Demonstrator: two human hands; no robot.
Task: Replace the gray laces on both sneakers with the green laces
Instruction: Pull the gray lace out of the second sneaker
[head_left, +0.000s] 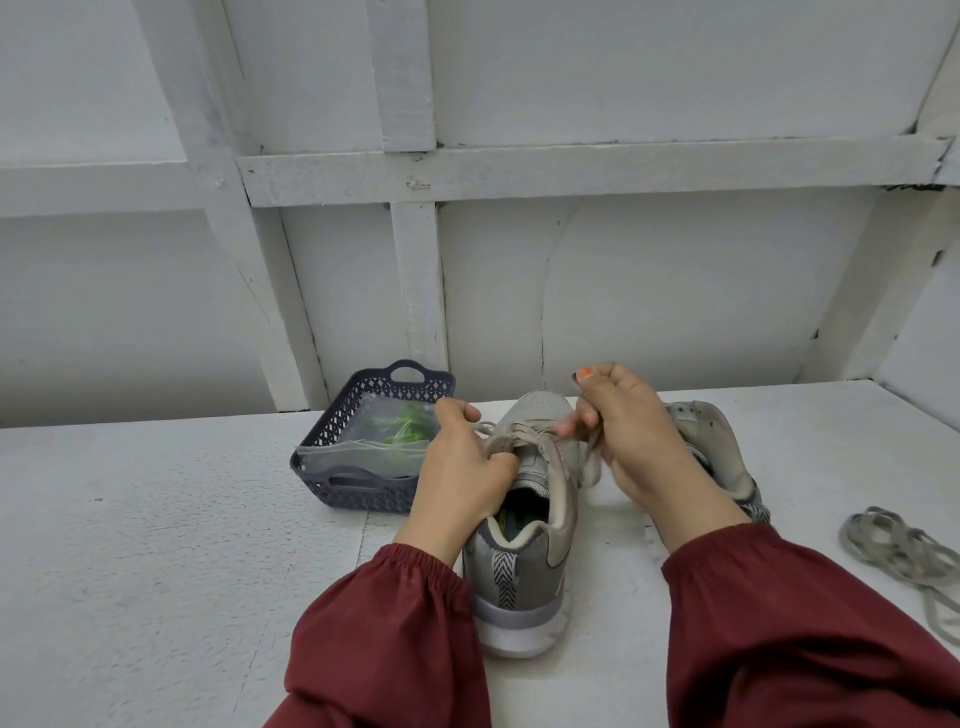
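While the gray mesh sneaker (524, 566) with the white sole sits heel-to-camera in the middle of the white table (156, 545), both hands are busy on it. The left hand (462, 467) is curled around the upper by the eyelets, and the right hand (639, 441) pinches a flat gray lace (589, 457) pulled out to the side, so it's partly unthreaded but still crossed through the front holes. This shoe looks pretty worn, with a herringbone pull tab on the heel.

A second gray sneaker (722, 441) sits just behind the right hand, mostly hidden. A loose gray lace (893, 545) lies in a tangled pile at the table's right edge. The green laces (408, 423) are inside a clear plastic bag (363, 447) in a dark blue plastic basket (358, 488) with lattice walls, just left of the shoe. Dark red sleeves (395, 639) cover both arms.
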